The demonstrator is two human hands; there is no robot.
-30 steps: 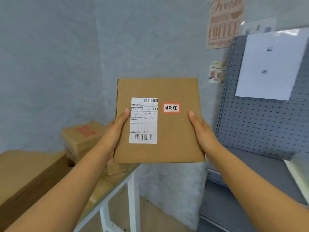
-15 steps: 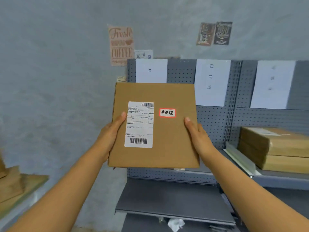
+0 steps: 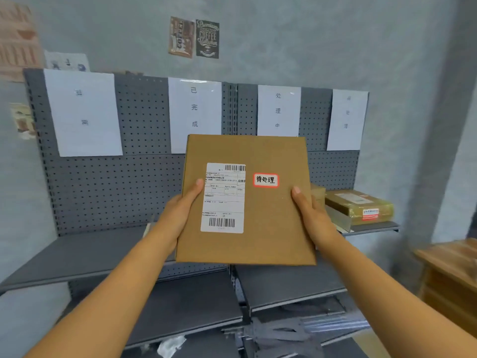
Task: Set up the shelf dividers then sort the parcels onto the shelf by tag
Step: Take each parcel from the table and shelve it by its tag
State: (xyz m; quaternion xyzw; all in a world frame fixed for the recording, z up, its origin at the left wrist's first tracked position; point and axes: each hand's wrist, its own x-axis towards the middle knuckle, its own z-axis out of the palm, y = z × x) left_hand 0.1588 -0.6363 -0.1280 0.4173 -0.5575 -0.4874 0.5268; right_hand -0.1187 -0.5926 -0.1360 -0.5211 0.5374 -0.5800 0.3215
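Flat brown parcel [image 3: 258,228] held up at frame centre, face toward camera, in front of grey pegboard shelf [image 3: 103,192]. Left hand [image 3: 178,215] clamped on parcel's left edge, thumb across white shipping label [image 3: 223,197]. Right hand [image 3: 311,215] clamped on right edge, thumb on cardboard face. Red-bordered tag [image 3: 265,180] reading 待处理 stuck just right of shipping label, upper middle of parcel. Four white paper signs on pegboard back: far-left sign [image 3: 82,112] blurred, second sign [image 3: 195,109] reading 已完成, third sign [image 3: 278,111] reading 处理中, far-right sign [image 3: 347,120] too faint to read. Lower edges of second and third signs hidden behind parcel. Taped parcel [image 3: 358,206] lying on shelf board at right of frame, below far-right sign, with a pale divider strip [image 3: 338,220] just left of it. Lower shelf boards [image 3: 180,306] at bottom centre. Wooden tabletop [image 3: 449,257] at right edge. Two coffee posters [image 3: 194,37] on wall, upper centre.
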